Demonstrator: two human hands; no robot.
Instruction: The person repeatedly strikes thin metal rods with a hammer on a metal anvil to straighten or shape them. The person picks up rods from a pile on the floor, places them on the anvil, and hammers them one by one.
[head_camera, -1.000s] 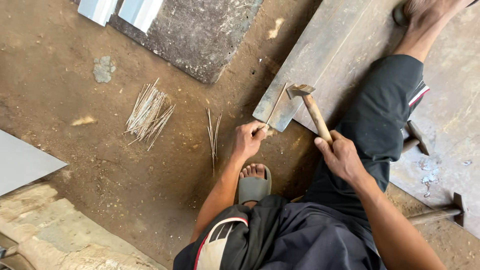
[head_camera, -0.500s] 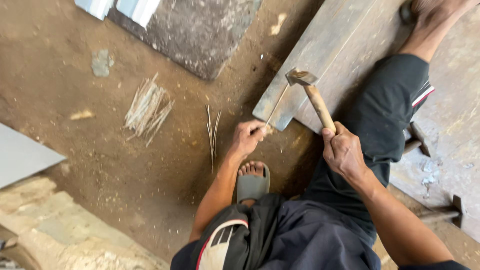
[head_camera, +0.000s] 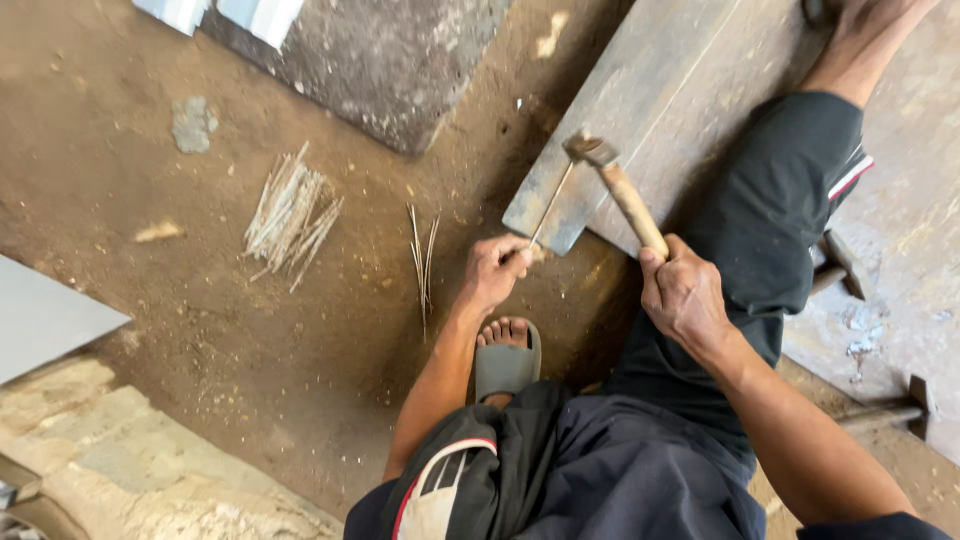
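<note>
Nearest to me I see my dark trousers and a foot (head_camera: 507, 340) in a grey sandal on the dirt floor (head_camera: 250, 330). Just above the foot, my left hand (head_camera: 495, 268) pinches the near end of a thin metal rod (head_camera: 551, 205), whose far end lies across the near corner of a flat steel plate (head_camera: 620, 110). My right hand (head_camera: 685, 295) is closed tight round the wooden handle of a hammer (head_camera: 615, 185), with the hammer head over the rod's far end on the plate; I cannot tell whether it touches. On the floor just left of my left hand lie a few loose rods (head_camera: 424, 255), and farther left a larger pile of rods (head_camera: 290, 215). Beyond them, at the top, a grey slab (head_camera: 390, 60) lies flat.
</note>
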